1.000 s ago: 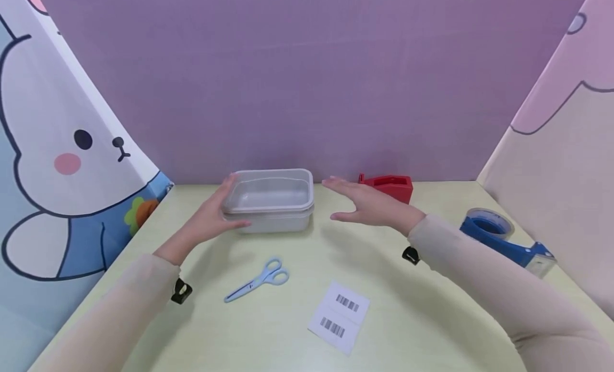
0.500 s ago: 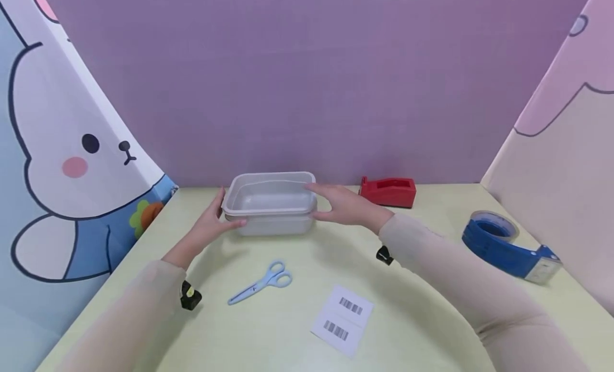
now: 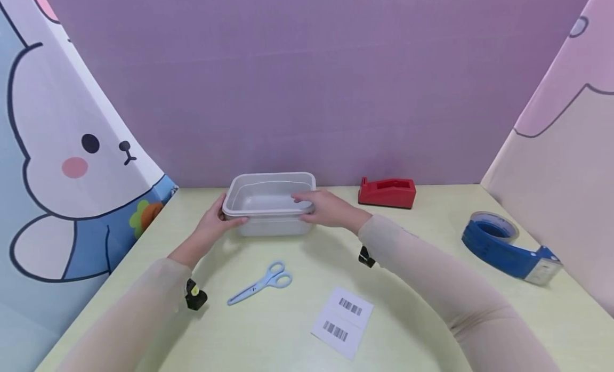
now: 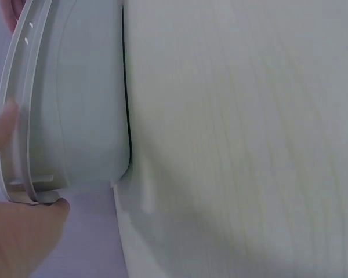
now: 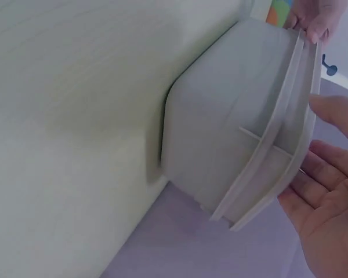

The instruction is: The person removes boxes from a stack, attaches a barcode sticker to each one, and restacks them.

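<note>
Near the table's (image 3: 268, 334) back edge, a pale grey rectangular plastic tub (image 3: 273, 226) runs lengthwise between two hands: the left hand (image 3: 209, 226) grips its left end; the right hand (image 3: 332, 209) straddles its right rim, closure unclear.

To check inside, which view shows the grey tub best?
The head view: only there does the grey tub show its open inside. The left wrist view crops it to outer wall and rim; the right wrist view shows outer walls and rim.

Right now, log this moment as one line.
left hand: grips tub | right hand: at tub's right end | scissors: on table
</note>
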The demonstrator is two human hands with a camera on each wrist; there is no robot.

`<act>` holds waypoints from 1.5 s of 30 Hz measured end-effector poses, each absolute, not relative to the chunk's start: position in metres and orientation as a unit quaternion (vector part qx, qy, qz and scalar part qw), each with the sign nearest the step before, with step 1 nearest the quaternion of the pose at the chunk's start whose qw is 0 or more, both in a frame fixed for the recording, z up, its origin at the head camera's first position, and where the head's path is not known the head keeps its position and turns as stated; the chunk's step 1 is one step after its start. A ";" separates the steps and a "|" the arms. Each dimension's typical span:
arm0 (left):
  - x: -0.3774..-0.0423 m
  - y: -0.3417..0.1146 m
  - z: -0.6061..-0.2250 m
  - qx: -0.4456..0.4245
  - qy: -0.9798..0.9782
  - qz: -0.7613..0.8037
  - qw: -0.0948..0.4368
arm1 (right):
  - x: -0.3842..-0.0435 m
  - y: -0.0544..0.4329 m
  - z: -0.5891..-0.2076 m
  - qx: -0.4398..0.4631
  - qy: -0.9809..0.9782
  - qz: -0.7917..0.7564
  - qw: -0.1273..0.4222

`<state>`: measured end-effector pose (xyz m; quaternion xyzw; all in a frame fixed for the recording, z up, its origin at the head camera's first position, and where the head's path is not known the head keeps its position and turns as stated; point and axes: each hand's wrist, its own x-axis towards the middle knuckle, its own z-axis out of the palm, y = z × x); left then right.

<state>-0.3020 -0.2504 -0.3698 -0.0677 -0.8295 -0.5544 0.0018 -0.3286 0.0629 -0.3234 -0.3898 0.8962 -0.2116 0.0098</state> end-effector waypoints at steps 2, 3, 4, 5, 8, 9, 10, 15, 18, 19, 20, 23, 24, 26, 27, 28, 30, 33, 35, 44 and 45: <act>-0.302 -0.249 -0.369 -0.057 -0.831 -0.553 0.001 | -0.330 0.060 -0.325 -0.389 0.895 -0.219 0.010; -0.303 -0.248 -0.369 -0.050 -0.832 -0.552 0.001 | -0.330 0.058 -0.325 -0.390 0.894 -0.222 0.008; -0.303 -0.247 -0.369 -0.044 -0.832 -0.553 0.001 | -0.331 0.057 -0.326 -0.390 0.893 -0.224 0.005; -0.303 -0.247 -0.368 -0.038 -0.832 -0.553 0.001 | -0.331 0.055 -0.326 -0.392 0.892 -0.226 0.001; -0.303 -0.245 -0.367 -0.025 -0.831 -0.556 0.000 | -0.329 0.051 -0.326 -0.395 0.891 -0.221 -0.013; -0.303 -0.244 -0.367 -0.022 -0.830 -0.557 -0.001 | -0.329 0.050 -0.326 -0.396 0.892 -0.218 -0.016; -0.303 -0.244 -0.367 -0.019 -0.829 -0.559 -0.001 | -0.328 0.049 -0.325 -0.396 0.893 -0.214 -0.020; -0.303 -0.244 -0.367 -0.007 -0.828 -0.561 -0.004 | -0.325 0.044 -0.326 -0.390 0.900 -0.190 -0.041; -0.302 -0.244 -0.368 -0.005 -0.824 -0.566 -0.007 | -0.323 0.042 -0.327 -0.381 0.905 -0.182 -0.047; -0.302 -0.244 -0.368 -0.005 -0.822 -0.569 -0.007 | -0.323 0.041 -0.328 -0.378 0.907 -0.181 -0.049; -0.302 -0.244 -0.368 -0.004 -0.820 -0.572 -0.008 | -0.323 0.040 -0.328 -0.374 0.908 -0.180 -0.049; -0.302 -0.244 -0.369 -0.006 -0.816 -0.578 -0.010 | -0.321 0.039 -0.331 -0.366 0.910 -0.187 -0.056; -0.301 -0.244 -0.368 -0.006 -0.815 -0.579 -0.010 | -0.321 0.039 -0.331 -0.365 0.910 -0.189 -0.061; -0.301 -0.243 -0.368 -0.006 -0.817 -0.577 -0.010 | -0.320 0.039 -0.333 -0.364 0.909 -0.192 -0.069; -0.300 -0.243 -0.368 -0.006 -0.818 -0.575 -0.009 | -0.320 0.039 -0.334 -0.365 0.908 -0.194 -0.075; -0.300 -0.243 -0.368 -0.006 -0.819 -0.573 -0.009 | -0.319 0.039 -0.335 -0.365 0.907 -0.195 -0.081; -0.299 -0.243 -0.368 -0.006 -0.821 -0.571 -0.008 | -0.318 0.039 -0.336 -0.367 0.904 -0.195 -0.095; -0.299 -0.243 -0.367 -0.002 -0.823 -0.569 -0.007 | -0.317 0.039 -0.338 -0.372 0.900 -0.197 -0.114; -0.298 -0.244 -0.367 0.000 -0.822 -0.569 -0.007 | -0.316 0.039 -0.338 -0.373 0.898 -0.196 -0.126; -0.299 -0.244 -0.366 0.002 -0.825 -0.565 -0.007 | -0.316 0.039 -0.339 -0.363 0.898 -0.200 -0.146; -0.299 -0.244 -0.366 0.003 -0.826 -0.564 -0.007 | -0.316 0.039 -0.339 -0.361 0.898 -0.202 -0.147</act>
